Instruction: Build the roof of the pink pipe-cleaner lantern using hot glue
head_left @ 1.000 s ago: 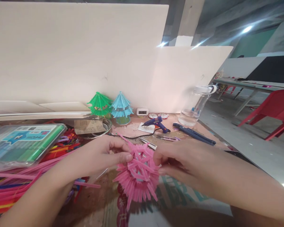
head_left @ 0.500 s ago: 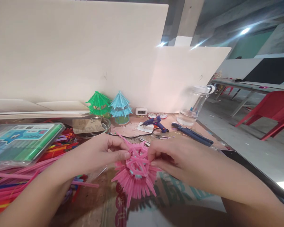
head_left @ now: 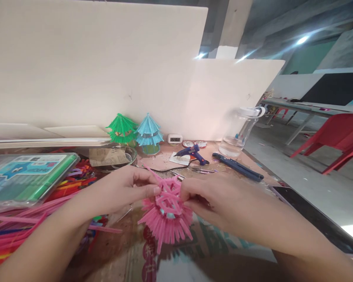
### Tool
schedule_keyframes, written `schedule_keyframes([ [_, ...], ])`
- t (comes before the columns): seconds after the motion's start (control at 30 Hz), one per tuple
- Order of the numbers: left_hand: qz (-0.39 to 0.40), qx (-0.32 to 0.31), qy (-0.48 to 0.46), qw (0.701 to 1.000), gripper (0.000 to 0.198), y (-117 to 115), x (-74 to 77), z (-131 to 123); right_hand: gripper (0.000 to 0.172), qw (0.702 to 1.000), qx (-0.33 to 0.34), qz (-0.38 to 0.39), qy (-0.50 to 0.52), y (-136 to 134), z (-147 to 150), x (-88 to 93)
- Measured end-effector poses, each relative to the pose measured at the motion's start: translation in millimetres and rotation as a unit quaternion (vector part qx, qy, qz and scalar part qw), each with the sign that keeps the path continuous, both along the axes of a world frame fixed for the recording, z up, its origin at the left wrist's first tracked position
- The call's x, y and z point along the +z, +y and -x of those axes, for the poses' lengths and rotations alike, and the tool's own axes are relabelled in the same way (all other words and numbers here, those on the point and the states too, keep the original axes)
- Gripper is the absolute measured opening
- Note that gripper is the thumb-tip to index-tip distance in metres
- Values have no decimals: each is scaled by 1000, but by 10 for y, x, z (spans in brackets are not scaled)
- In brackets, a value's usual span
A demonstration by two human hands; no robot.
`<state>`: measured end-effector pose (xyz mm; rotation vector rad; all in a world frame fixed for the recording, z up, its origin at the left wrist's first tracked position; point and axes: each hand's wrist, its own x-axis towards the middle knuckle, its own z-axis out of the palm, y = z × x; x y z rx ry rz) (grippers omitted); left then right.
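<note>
A pink pipe-cleaner piece point(head_left: 170, 225) with a fringed skirt and a crisscross top hangs between my two hands above the printed sheet on the table. My left hand point(head_left: 138, 186) pinches its upper left edge between thumb and fingers. At its upper right edge my right hand point(head_left: 198, 196) is closed, with the fingertips partly hidden. Pale blue-white bits show inside the pink lattice. Behind stand a green fringed model point(head_left: 122, 127) and a light blue one point(head_left: 149, 131).
Loose pipe cleaners point(head_left: 14, 231) and a clear marker case point(head_left: 29, 180) lie at the left. Further back are a blue glue gun point(head_left: 191, 153), a small clock point(head_left: 175, 138), pliers point(head_left: 238, 167) and a water bottle point(head_left: 235, 131). A phone point(head_left: 314, 215) lies at the right.
My right hand has shifted slightly left along the pink piece, and the piece has turned a little. My left hand keeps its pinch. The view has shifted slightly.
</note>
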<state>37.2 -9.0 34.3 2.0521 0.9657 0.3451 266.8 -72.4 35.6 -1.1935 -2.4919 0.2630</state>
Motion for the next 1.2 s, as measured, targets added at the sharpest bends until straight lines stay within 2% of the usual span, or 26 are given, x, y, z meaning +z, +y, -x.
schedule_keyframes([
  [0.23, 3, 10, -13, 1000, 32, 58, -38, -6, 18, 1000, -14, -25, 8, 23, 46, -33],
  [0.43, -12, 44, -1, 999, 36, 65, -32, -27, 25, 996, -56, -64, 2, 43, 82, -48],
  [0.57, -21, 32, 7, 999, 38, 71, -52, -18, 28, 994, -72, -80, -8, 50, 80, -60],
  [0.83, -17, 25, 6, 1000, 38, 76, -56, -28, 20, 989, -121, -77, -23, 61, 77, -88],
  [1.07, -24, 27, 16, 999, 39, 77, -60, -12, 26, 993, -80, -80, -18, 39, 125, -25],
  [1.2, -31, 20, 23, 999, 39, 95, -78, -16, 25, 994, -82, -69, -29, 53, 123, -33],
])
